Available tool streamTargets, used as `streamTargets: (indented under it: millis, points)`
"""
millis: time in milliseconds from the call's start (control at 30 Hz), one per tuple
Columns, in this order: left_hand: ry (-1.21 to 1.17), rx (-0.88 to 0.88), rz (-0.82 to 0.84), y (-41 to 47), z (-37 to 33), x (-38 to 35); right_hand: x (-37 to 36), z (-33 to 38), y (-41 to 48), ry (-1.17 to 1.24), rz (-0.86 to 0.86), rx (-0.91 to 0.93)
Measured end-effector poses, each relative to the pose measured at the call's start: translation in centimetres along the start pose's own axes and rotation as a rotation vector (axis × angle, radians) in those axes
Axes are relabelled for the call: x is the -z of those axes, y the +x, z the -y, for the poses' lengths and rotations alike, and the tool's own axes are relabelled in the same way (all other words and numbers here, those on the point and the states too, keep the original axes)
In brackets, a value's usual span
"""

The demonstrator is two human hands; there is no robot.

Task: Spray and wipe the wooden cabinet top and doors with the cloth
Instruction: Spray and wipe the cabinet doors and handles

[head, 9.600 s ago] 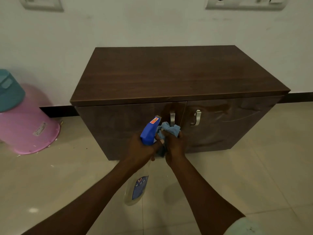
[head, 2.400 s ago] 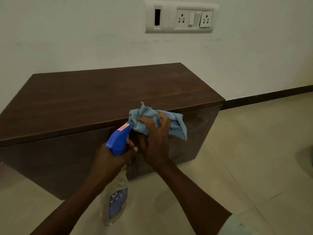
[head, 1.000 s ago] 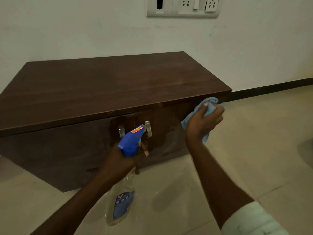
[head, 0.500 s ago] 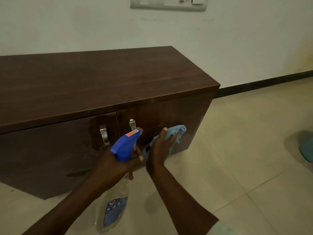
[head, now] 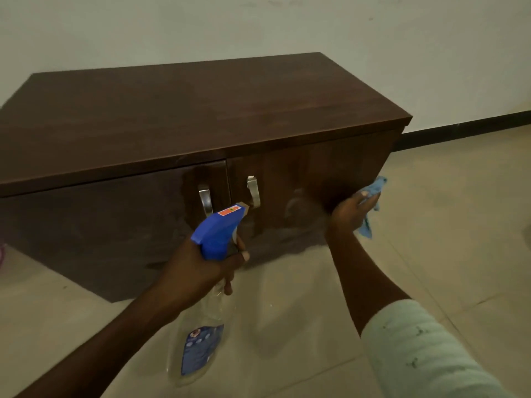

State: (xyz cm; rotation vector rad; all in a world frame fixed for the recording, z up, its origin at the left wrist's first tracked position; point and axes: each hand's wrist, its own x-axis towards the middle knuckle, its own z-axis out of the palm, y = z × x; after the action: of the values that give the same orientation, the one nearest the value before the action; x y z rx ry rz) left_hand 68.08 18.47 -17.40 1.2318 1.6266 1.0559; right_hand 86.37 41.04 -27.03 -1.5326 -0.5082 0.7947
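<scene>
A low dark wooden cabinet (head: 201, 110) stands against the wall, with two doors and two metal handles (head: 253, 191) at the middle. My right hand (head: 349, 212) presses a light blue cloth (head: 373, 196) flat against the right door, near its outer lower corner. Wet streaks show on that door. My left hand (head: 207, 268) grips a clear spray bottle (head: 201, 340) by its neck; the blue trigger head (head: 218, 231) points up and right, in front of the handles.
A white wall (head: 258, 24) runs behind the cabinet, with a dark skirting strip (head: 459, 130) to the right. Beige floor tiles (head: 445, 239) spread around the cabinet. A bit of a pink object (head: 1, 254) shows at the left edge.
My right hand has swept the cloth from beside the handles out to the right end of the right door. The left hand keeps the bottle in about the same place.
</scene>
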Motion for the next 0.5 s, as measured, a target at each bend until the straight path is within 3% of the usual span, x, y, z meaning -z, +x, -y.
streamTargets:
  millis: [133, 233, 367, 500]
  points:
    - [0.007, 0.042, 0.030, 0.1, 0.2, -0.7, 1.5, -3.2, -5.1, 0.031, 0.278, -0.247]
    - [-0.008, 0.029, 0.043, 0.4, -0.3, -0.6, 2.1, -1.4, -5.9, 0.145, 0.251, -0.285]
    - [-0.032, 0.043, 0.043, 0.7, 0.1, -0.3, 1.3, 1.9, -8.6, 0.046, 0.176, 0.026]
    - [0.015, 0.040, 0.017, 1.1, 0.5, -0.8, 2.4, -0.7, -15.9, -0.015, 0.627, 0.555]
